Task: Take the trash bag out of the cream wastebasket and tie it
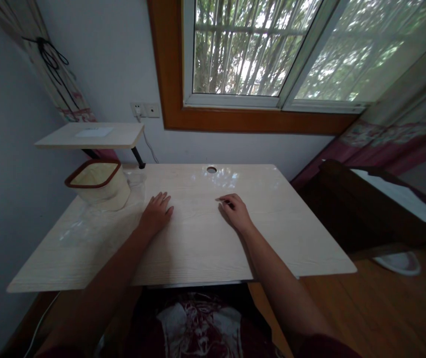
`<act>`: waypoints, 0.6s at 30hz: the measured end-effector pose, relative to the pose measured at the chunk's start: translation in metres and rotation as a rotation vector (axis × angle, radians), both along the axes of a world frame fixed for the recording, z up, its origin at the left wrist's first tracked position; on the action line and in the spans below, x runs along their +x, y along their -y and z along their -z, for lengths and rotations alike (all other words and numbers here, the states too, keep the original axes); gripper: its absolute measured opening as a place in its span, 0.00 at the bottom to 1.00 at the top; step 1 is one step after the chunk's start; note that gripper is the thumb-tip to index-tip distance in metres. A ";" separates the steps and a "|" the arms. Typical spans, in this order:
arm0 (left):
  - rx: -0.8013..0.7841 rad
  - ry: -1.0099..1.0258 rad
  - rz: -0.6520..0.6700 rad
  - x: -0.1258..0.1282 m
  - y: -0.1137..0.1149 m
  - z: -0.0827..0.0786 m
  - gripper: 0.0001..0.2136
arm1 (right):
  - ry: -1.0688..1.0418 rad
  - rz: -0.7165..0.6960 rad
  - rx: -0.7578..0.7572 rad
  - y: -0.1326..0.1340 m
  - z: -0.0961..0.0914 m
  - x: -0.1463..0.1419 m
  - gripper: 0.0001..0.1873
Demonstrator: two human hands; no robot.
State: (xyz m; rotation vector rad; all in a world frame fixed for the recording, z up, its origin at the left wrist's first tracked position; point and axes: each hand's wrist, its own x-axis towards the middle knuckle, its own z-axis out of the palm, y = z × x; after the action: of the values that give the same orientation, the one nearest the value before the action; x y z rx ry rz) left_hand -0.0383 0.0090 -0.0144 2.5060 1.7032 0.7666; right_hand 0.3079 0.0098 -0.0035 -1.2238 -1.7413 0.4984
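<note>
Your left hand lies palm down on the desk, fingers slightly spread, released and holding nothing visible. Your right hand, well apart from it, is curled, with thumb and fingers pinching a thin item. The item's pale tip juts out of your grasp toward the left hand; it is too small to identify, and the rest is covered by your fingers. Whether the right hand bears on the desk or is held just above it, you cannot tell from this view.

Left of your left hand and slightly beyond it stands a basket, upright, cream with a brown rim. Clear plastic lies on the desk between that hand and the basket. Past the basket, a raised shelf carries a white sheet. Straight ahead, beyond the gap between your hands, the desk has a round hole.

Farther out, on the wall beyond your left hand, a plug sits in one of two sockets. The window is ahead of your right hand. Well to that hand's right is dark furniture bearing a white covering.
</note>
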 end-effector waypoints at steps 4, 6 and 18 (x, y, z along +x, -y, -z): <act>0.006 -0.028 0.000 -0.001 0.001 0.000 0.22 | -0.001 -0.008 -0.003 0.001 0.001 -0.001 0.15; -0.006 -0.070 -0.011 -0.001 0.002 0.000 0.23 | 0.011 -0.003 -0.008 0.002 0.000 -0.001 0.15; -0.002 -0.160 -0.050 -0.001 0.000 -0.001 0.22 | 0.103 0.034 0.018 0.006 0.000 -0.004 0.15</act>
State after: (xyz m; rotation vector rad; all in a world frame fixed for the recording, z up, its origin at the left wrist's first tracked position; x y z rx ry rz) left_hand -0.0389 0.0087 -0.0134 2.5971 1.8188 0.5809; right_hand 0.3040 0.0037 -0.0036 -1.2833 -1.8043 0.4051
